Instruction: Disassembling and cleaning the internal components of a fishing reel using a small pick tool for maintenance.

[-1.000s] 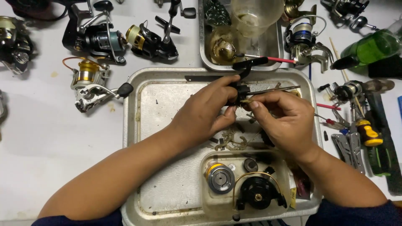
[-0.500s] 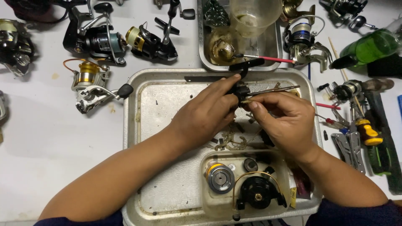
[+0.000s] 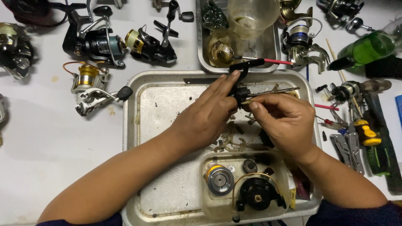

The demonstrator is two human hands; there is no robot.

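Small black reel part (image 3: 239, 90) mostly hidden between fingers of both hands. Loose bits in metal tray (image 3: 167, 109) too small to tell. Green bottle (image 3: 368, 48) cut by right edge. Top reels cropped at frame edge.

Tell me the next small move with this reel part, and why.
Probably ease the thin tool further into the black part: the left hand grips the part over the tray, and the right hand pinches the tool against it.
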